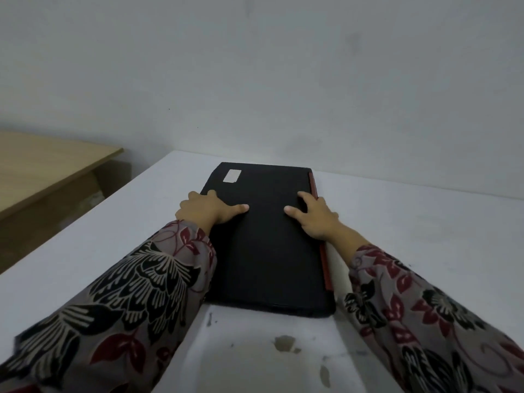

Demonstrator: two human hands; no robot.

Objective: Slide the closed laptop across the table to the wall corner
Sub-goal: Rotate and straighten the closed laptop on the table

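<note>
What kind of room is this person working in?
Probably a plain indoor workroom or office, though little shows. A closed black laptop lies on a stained white table set against a bare pale wall, and a second, wooden tabletop stands to the left.

One laptop (269, 236), two hands (208, 208) (316, 219), two tables (411, 251) (42, 163)
</note>
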